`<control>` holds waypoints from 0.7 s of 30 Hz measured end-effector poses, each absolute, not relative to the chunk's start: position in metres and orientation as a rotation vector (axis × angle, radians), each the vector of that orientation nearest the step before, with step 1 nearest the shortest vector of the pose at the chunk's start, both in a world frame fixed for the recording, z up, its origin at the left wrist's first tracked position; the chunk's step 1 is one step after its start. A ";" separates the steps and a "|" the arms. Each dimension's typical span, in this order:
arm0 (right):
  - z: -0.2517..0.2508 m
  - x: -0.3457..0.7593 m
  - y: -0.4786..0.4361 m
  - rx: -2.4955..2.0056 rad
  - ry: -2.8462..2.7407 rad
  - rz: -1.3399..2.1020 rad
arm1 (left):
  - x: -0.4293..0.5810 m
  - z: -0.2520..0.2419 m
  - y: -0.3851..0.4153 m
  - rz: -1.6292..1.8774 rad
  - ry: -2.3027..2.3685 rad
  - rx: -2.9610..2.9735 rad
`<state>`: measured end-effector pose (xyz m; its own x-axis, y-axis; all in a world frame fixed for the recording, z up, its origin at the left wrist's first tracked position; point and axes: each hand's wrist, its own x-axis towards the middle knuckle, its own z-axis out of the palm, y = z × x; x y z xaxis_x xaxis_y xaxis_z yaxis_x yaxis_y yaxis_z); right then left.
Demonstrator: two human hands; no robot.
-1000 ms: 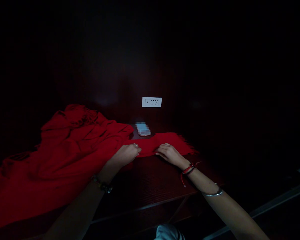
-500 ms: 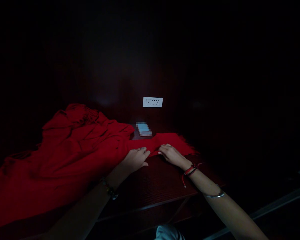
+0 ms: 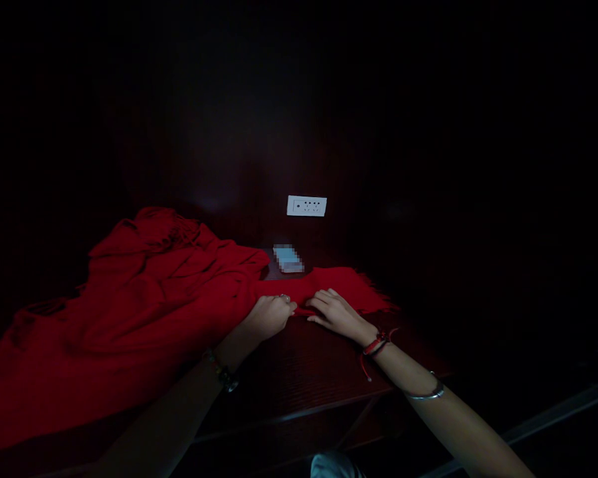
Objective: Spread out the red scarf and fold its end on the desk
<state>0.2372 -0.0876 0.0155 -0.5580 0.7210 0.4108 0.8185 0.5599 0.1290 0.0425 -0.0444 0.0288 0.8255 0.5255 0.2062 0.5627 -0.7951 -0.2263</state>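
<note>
A large red scarf (image 3: 164, 299) with fringed ends lies heaped and wrinkled on the left, and a narrower stretch of it runs right to a flat fringed end. My left hand (image 3: 270, 317) is closed, its thumb and fingers pinching the scarf's near edge. Just to its right, my right hand (image 3: 335, 313) rests palm down on the same edge. Its fingers are somewhat apart, with the thumb lying along the tabletop side. The undersides of both hands are hidden.
The scarf lies on a dark wooden tabletop (image 3: 299, 372) with a front edge toward me. Behind it lies a pale blue, pixelated rectangular object (image 3: 288, 258). A white socket panel (image 3: 307, 206) sits on the dark wall. Much of the surroundings is too dark to make out.
My left thumb and fingers have closed together on the scarf's edge. My right hand has shifted slightly left, and its fingers have spread from a pinch.
</note>
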 end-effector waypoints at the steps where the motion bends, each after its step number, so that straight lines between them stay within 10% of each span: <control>1: 0.015 0.237 -0.087 -1.266 -2.496 -0.463 | 0.043 0.030 -0.045 -0.189 -0.832 -2.730; 21: 0.013 0.250 -0.081 -1.256 -2.383 -0.364 | 0.048 0.032 -0.051 -0.268 -0.855 -2.779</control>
<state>0.2500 -0.0813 0.0132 -0.5038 0.7194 0.4782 0.8293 0.5578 0.0347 0.0481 -0.0509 0.0321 0.8138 0.5306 0.2369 0.5710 -0.8060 -0.1561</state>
